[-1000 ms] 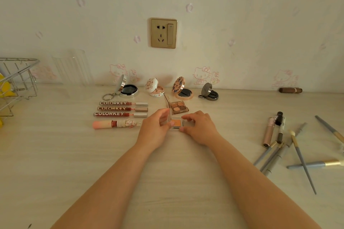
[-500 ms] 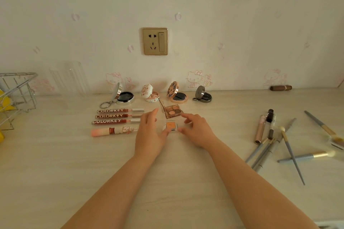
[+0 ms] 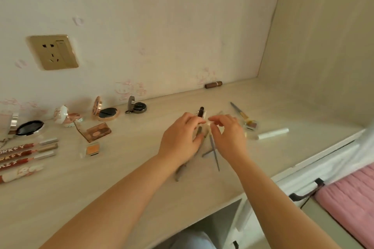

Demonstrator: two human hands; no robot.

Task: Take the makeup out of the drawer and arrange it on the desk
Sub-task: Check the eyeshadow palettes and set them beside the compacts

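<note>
My left hand [image 3: 180, 137] curls over a bunch of makeup tubes [image 3: 200, 112] on the desk [image 3: 121, 184], with its thumb under them and its fingers on top. My right hand [image 3: 228, 135] hovers just right of it, its curled fingertips at the tubes; whether it holds anything is hidden. Grey brush handles [image 3: 215, 152] stick out below both hands. On the left, a small orange blush pan [image 3: 92, 149] lies alone near an open eyeshadow palette [image 3: 98, 131].
Open compacts [image 3: 107, 112] line the wall and lip glosses [image 3: 26, 148] lie at far left. A brown lipstick [image 3: 213, 84], a brush [image 3: 239, 111], a small palette [image 3: 251, 125] and a white tube [image 3: 273, 133] lie right. A side panel [image 3: 323, 46] bounds the desk; a dark drawer handle [image 3: 307, 194] sits below.
Both hands left the orange blush pan on the desk and moved right to the pile of tubes and brushes. My view swung right and down with them.
</note>
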